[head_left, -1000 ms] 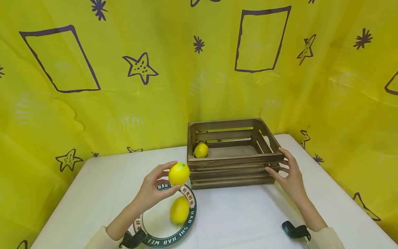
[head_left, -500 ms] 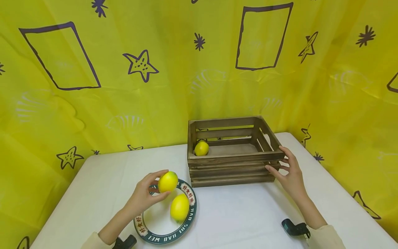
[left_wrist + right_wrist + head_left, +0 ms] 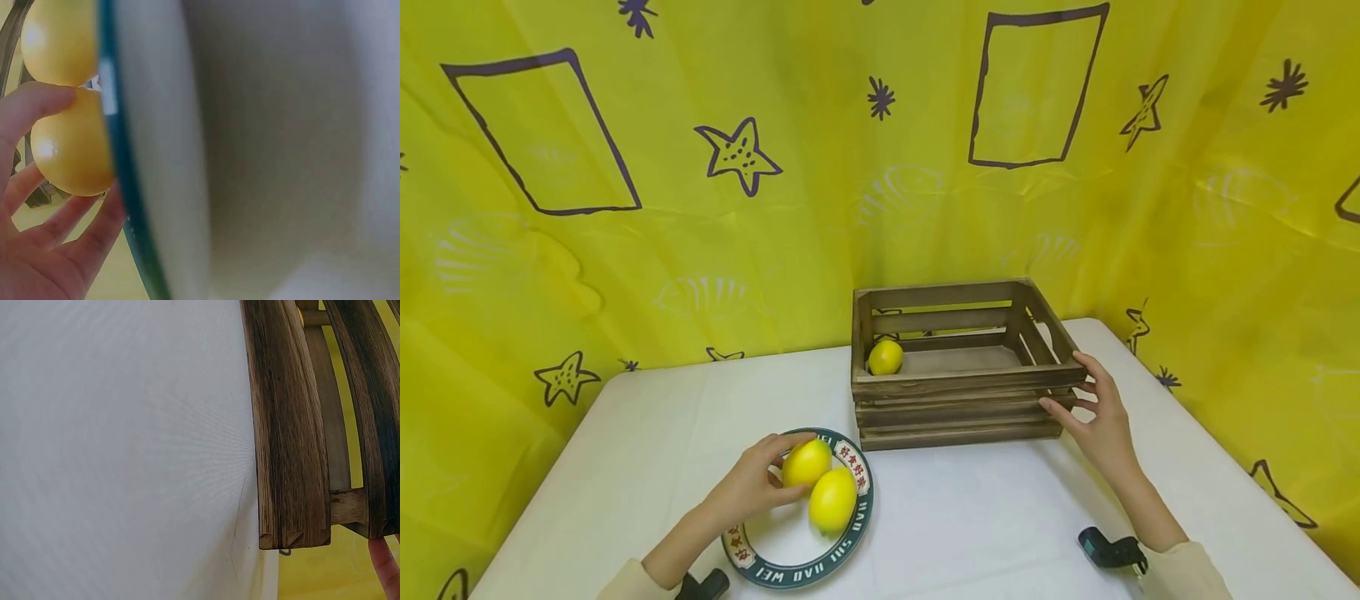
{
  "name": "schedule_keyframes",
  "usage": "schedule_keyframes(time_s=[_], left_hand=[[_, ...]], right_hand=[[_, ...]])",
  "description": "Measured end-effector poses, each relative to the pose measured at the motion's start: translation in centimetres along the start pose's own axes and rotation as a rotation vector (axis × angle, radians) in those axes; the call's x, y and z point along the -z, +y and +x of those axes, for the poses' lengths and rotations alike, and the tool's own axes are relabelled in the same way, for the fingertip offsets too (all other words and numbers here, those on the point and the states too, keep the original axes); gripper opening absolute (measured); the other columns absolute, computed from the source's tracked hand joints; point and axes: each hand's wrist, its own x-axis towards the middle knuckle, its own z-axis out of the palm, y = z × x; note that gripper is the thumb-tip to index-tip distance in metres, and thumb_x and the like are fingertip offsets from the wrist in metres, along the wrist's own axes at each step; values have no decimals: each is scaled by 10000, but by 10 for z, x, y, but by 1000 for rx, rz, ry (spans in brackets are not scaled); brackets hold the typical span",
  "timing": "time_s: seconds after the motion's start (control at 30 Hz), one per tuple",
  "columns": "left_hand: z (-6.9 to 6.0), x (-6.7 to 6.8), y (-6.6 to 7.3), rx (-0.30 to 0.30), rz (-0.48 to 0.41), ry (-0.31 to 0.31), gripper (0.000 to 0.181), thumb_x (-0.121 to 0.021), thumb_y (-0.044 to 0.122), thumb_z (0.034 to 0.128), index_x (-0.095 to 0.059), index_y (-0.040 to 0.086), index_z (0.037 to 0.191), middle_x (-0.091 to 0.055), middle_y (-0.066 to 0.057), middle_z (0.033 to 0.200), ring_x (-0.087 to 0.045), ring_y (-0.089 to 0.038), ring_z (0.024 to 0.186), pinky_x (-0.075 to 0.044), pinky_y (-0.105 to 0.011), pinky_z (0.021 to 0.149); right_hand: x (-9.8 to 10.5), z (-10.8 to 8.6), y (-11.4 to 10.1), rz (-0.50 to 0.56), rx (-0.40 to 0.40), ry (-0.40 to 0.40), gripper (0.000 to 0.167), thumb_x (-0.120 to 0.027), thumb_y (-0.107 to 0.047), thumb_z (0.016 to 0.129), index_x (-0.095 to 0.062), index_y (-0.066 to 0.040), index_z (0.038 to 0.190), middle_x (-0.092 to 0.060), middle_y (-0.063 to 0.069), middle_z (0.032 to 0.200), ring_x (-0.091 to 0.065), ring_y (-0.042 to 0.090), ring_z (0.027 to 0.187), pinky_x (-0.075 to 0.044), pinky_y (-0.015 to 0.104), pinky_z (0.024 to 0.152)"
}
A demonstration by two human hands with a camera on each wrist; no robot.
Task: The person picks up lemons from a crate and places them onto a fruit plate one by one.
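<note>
My left hand (image 3: 751,483) pinches a yellow lemon (image 3: 806,464) between thumb and fingers, low over the upper left part of a round plate (image 3: 805,575) with a dark green lettered rim. Beside it a second lemon (image 3: 832,500) lies in the plate. In the left wrist view the thumb lies across the held lemon (image 3: 75,144), close to the other lemon (image 3: 59,40). My right hand (image 3: 1105,429) grips the near right corner of a brown slatted wooden crate (image 3: 958,410). Another lemon (image 3: 886,357) sits in the crate's left end.
A white cloth covers the table (image 3: 970,525). Behind and on both sides hangs a yellow curtain (image 3: 805,233) with drawn stars and frames. The crate stands near the table's back edge, up and to the right of the plate.
My left hand has carried its lemon from beside the crate's near left corner, leftward and down to the plate, next to the other lemon. My right hand has stayed on the crate.
</note>
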Motion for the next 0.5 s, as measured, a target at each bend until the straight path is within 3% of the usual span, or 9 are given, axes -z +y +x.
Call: schedule_keyframes(time_s=[0.23, 0.5], left_hand=[[2, 0, -2, 36, 34, -20, 638, -781, 277, 833, -516, 100, 1386, -587, -125, 1166, -564, -172, 879, -538, -205, 674], [5, -1, -3, 72, 59, -27, 652, -752, 344, 855, -496, 118, 1410, -581, -102, 1176, -548, -175, 912, -526, -220, 688]], right_hand=[[1, -1, -1, 13, -7, 8, 920, -775, 195, 665, -374, -40, 1459, -346, -259, 1335, -446, -92, 1006, -399, -12, 799], [1, 0, -3, 18, 0, 7, 920, -773, 200, 662, -376, -36, 1458, -345, -278, 1329, -449, -77, 1005, -399, -11, 799]])
